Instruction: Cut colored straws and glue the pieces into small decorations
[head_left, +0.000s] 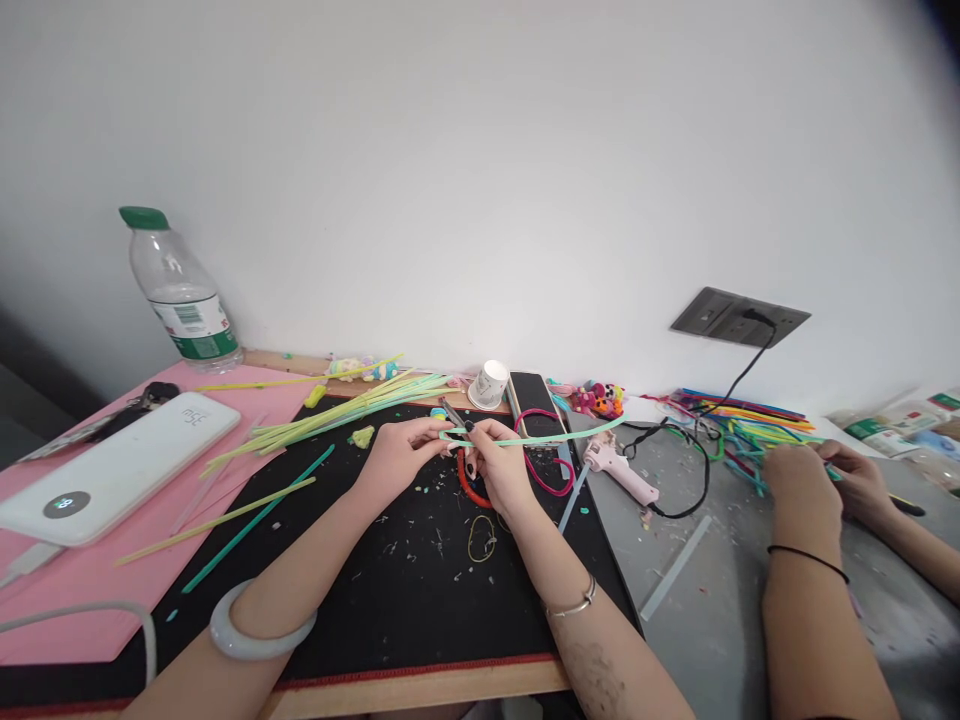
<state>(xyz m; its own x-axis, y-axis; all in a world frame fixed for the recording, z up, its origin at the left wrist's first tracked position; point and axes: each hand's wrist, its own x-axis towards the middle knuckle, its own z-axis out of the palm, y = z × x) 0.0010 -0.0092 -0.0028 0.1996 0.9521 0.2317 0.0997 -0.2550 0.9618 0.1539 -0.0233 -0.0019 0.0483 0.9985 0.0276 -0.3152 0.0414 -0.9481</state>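
Left hand (pixel 409 448): pinching the folded end of a long, thin, mint-green fuzzy pipe cleaner (pixel 559 439) between thumb and fingertips.
Right hand (pixel 498 465): grasping the same stem just beside the left, thumb and fingers closed on it.
Mint-green stem: held up over a black mat with red edging (pixel 360 630) — bent into a narrow loop at the fingers, free end stretching right above a pale-pink plastic glue gun (pixel 622 475).
Under the hands: a curved orange-red fuzzy piece (pixel 471 487), a thin tan rubber band (pixel 481 540), tiny clippings.
Left of the mat: a bundle of pale yellow-green pipe cleaners (pixel 341 413), partly over a flat pink sheet (pixel 82 630).
Behind: a tilted white paper cup (pixel 489 385) beside a dark-screened phone (pixel 532 395).
Far right: a co-worker's hands (pixel 806 490) near multicoloured pipe cleaners (pixel 757 415) — cannot tell exactly what between those fingers.
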